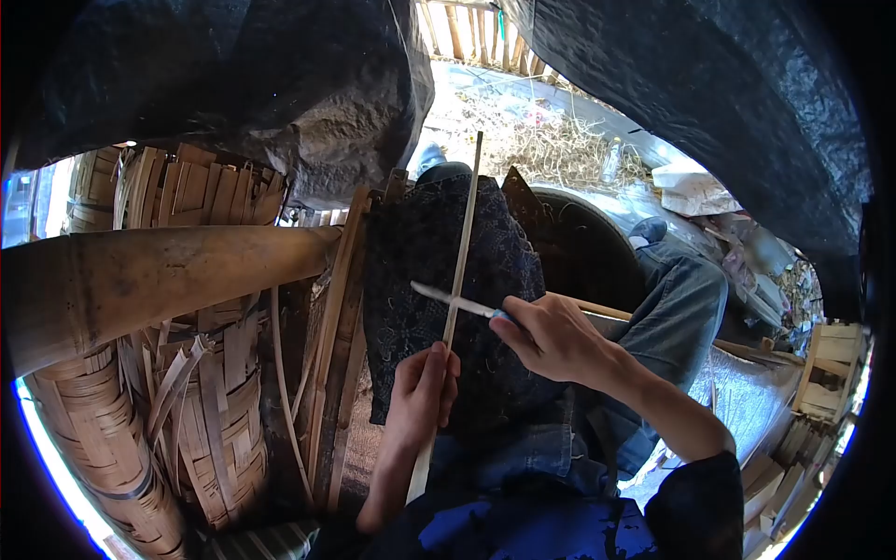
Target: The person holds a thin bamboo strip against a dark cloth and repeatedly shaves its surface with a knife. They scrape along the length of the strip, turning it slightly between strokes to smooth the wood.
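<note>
My left hand (424,389) is closed around a long, thin bamboo strip (465,233), which points away from me and runs back under my forearm. In my right hand (558,338) is a knife (457,301) with a blue handle, my fingers wrapped about the grip. Its blade lies across the strip a little beyond my left fingers, tip to the left. Beneath both hands, a dark patterned cloth (401,317) covers my lap.
A thick bamboo pole (177,271) juts in from the left, above woven bamboo rolls (103,429). Dark plastic sheeting (709,75) hangs overhead. Beyond my knees stands a dark round container (588,243), with straw-like shavings (560,149) on the ground. A wooden crate (831,369) is at right.
</note>
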The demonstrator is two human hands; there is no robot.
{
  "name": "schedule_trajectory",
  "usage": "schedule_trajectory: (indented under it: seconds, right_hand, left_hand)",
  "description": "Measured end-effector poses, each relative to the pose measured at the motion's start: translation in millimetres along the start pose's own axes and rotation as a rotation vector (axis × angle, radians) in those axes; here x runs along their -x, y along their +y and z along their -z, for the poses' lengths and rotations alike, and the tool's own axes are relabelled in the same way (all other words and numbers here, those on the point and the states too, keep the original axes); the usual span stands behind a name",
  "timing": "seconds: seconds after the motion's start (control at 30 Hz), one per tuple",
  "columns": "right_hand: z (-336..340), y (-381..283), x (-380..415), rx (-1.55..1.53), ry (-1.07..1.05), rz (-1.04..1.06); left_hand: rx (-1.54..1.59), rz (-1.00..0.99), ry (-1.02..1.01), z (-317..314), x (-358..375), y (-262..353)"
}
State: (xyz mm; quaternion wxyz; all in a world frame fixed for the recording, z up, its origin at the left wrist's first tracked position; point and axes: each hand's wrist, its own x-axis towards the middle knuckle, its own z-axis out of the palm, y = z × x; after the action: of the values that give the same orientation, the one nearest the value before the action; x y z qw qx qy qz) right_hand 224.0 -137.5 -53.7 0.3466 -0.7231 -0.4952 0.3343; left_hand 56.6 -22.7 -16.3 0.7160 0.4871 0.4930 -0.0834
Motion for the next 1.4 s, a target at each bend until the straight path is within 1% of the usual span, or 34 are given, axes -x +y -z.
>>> schedule_trajectory:
  seconds: [0.03, 0.1, 0.13, 0.2, 0.23, 0.27, 0.33, 0.5, 0.57, 0.67, 0.73, 0.83, 0.93, 0.97, 1.03, 1.07, 1.1, 1.17, 1.23, 1.33, 1.4]
  right_hand:
    - [2, -2, -1, 0.037, -0.071, 0.006]
    - [3, -6, -3, 0.079, -0.119, 0.005]
    - [3, -6, -5, 0.123, -0.163, 0.005]
    - [-2, 1, -8, 0.14, -0.134, 0.027]
    - [-5, 3, -9, 0.155, -0.099, 0.054]
    - [-6, 1, -8, 0.155, -0.106, 0.045]
    - [-9, -6, -6, 0.274, -0.166, -0.04]
    - [-19, -11, -9, 0.253, -0.142, -0.079]
    - [-21, -12, -12, 0.221, -0.128, -0.097]
    - [-22, -13, -18, 0.266, -0.116, -0.08]
    - [-29, -11, -25, 0.297, -0.033, -0.037]
    - [-35, -6, -36, 0.34, 0.015, 0.028]
    - [-30, -9, -25, 0.274, 0.036, 0.047]
    - [-27, -13, -16, 0.278, 0.036, 0.056]
    - [-20, -21, 2, 0.32, -0.043, 0.014]
    - [-19, -19, 3, 0.299, -0.102, -0.061]
    - [-19, -16, 0, 0.296, -0.106, -0.063]
    - [-20, -9, -6, 0.42, -0.008, -0.056]
    - [-22, -8, -9, 0.394, -0.016, -0.065]
    - [-24, -10, -12, 0.346, -0.072, -0.145]
    - [-29, -8, -19, 0.36, -0.012, -0.121]
  left_hand:
    - [0.0, 0.003, 0.0, 3, -5, -3]
    - [0.184, -0.054, -0.107, 11, -17, -14]
    - [0.19, -0.048, -0.107, 12, -20, -15]
    - [0.332, -0.014, -0.142, 13, -25, -15]
    - [0.338, -0.006, -0.145, 13, -26, -16]
    - [0.351, -0.01, -0.144, 13, -26, -17]
    - [0.369, -0.007, -0.145, 12, -25, -17]
    - [0.48, -0.003, -0.163, 10, -27, -19]
    - [0.487, 0.007, -0.155, 12, -26, -20]
    - [0.486, 0.0, -0.149, 10, -26, -19]
    - [0.476, -0.013, -0.148, 8, -26, -19]
    - [0.488, -0.01, -0.142, 7, -25, -18]
    - [0.45, -0.021, -0.148, 10, -25, -20]
    - [0.495, -0.022, -0.154, 12, -26, -23]
    - [0.551, -0.018, -0.15, 13, -26, -25]
    - [0.545, -0.011, -0.147, 10, -25, -24]
    - [0.533, -0.006, -0.15, 8, -25, -23]
    - [0.503, -0.001, -0.142, 7, -25, -21]
    - [0.471, 0.003, -0.131, 7, -25, -20]
    - [0.447, -0.003, -0.129, 6, -26, -22]
    - [0.476, -0.002, -0.136, 6, -25, -22]
